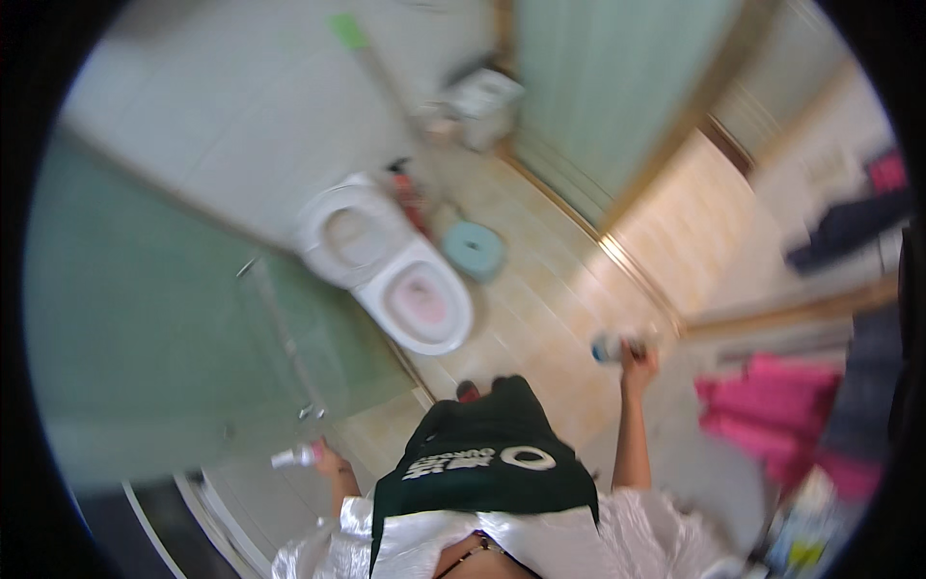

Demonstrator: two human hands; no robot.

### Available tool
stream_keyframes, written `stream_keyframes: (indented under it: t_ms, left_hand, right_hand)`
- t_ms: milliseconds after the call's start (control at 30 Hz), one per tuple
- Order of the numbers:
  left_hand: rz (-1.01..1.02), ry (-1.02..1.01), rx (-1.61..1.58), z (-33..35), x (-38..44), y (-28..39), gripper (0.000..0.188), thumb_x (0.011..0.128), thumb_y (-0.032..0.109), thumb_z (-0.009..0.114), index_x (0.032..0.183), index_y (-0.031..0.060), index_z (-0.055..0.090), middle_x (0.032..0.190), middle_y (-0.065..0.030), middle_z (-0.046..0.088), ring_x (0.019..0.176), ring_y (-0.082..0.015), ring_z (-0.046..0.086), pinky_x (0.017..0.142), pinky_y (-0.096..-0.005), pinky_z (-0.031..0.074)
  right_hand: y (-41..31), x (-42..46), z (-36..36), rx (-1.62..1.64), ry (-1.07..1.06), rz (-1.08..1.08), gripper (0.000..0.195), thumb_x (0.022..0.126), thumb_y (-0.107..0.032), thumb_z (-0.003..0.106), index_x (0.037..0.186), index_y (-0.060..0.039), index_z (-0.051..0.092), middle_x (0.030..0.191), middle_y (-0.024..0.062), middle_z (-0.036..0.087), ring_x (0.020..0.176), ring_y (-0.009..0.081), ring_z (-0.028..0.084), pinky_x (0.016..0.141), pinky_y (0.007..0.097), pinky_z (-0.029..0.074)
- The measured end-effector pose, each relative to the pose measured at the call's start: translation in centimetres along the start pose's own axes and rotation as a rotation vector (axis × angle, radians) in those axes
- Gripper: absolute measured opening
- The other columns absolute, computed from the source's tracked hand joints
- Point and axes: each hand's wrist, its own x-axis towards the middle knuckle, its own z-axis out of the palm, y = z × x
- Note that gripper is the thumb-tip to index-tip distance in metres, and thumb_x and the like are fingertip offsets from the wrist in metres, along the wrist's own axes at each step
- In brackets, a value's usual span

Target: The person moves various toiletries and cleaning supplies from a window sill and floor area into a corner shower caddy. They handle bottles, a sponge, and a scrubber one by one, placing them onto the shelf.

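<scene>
My left hand [331, 462] is closed around a white bottle with a pink part [295, 457], held out at the lower left beside the frosted glass panel. In my right hand [639, 370] is a pale container with a blue end [608, 348], blurred, above the tiled floor. Before me stands a white toilet [454, 326], its lid [312, 230] raised against the wall. Pinkish liquid [421, 298] shows in the bowl. Neither hand touches the toilet. A dark green apron [470, 434] with white writing covers my front.
A light blue stool [474, 250] and red bottles [409, 195] stand beside the toilet. A whitish bin [485, 108] is by the wall. Greenish glass panels [181, 289] rise at left. A metal threshold [640, 282] crosses the doorway at right; pink cloths [767, 398] hang below it.
</scene>
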Motion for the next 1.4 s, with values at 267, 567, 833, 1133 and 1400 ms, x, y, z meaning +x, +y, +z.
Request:
stream_keyframes:
  t_ms: [267,567,833,1133,1400]
  left_hand:
    - [0.054,0.331,0.321,1.8,-4.2,-0.3,0.05,0.054,0.024,0.079,0.092,0.0017,0.056,0.097,-0.0129,0.053,0.088,-0.0271,0.054,0.077,-0.0378,0.046]
    - [-0.038,0.536,0.176,-2.5,-11.1,-2.2,0.057,0.052,0.022,0.081,0.099,0.0015,0.056,0.102,-0.014,0.049,0.097,-0.0295,0.05,0.085,-0.037,0.043]
    - [-0.083,0.71,0.09,-5.6,-12.8,-4.8,0.055,0.052,0.018,0.081,0.097,0.0011,0.054,0.102,-0.0128,0.048,0.094,-0.0297,0.051,0.084,-0.0378,0.043]
    - [-0.061,0.715,-0.068,-7.5,-8.6,-2.4,0.054,0.054,0.016,0.08,0.096,-0.0004,0.051,0.099,-0.0124,0.048,0.091,-0.0288,0.051,0.081,-0.0371,0.043]
    - [-0.009,0.461,-0.286,-11.6,0.6,-5.7,0.055,0.055,0.011,0.08,0.097,-0.0005,0.047,0.093,-0.0093,0.047,0.086,-0.0226,0.051,0.077,-0.0345,0.043]
  right_hand:
    - [-0.3,2.7,9.6,0.162,-0.577,-0.251,0.039,0.074,-0.007,0.07,0.108,0.005,0.055,0.098,0.0114,0.059,0.085,0.0187,0.057,0.074,0.0299,0.048]
    - [-13.8,-3.1,22.0,0.098,-1.309,-0.38,0.028,0.069,-0.002,0.073,0.092,0.0054,0.059,0.093,0.0097,0.058,0.081,0.0167,0.056,0.069,0.0278,0.047]
    - [-24.0,-16.3,22.8,0.367,-1.659,-0.842,0.035,0.061,-0.003,0.078,0.093,0.0003,0.063,0.09,0.0105,0.058,0.082,0.0215,0.058,0.073,0.0303,0.046]
    - [-26.6,-28.6,21.7,0.488,-1.832,-0.839,0.035,0.062,-0.006,0.078,0.094,-0.0011,0.063,0.093,0.0097,0.059,0.083,0.0201,0.058,0.073,0.0292,0.046]
    - [-27.7,-41.7,26.0,0.46,-1.75,-0.768,0.029,0.067,-0.006,0.073,0.093,0.0,0.063,0.088,0.0107,0.059,0.066,0.016,0.056,0.054,0.025,0.045]
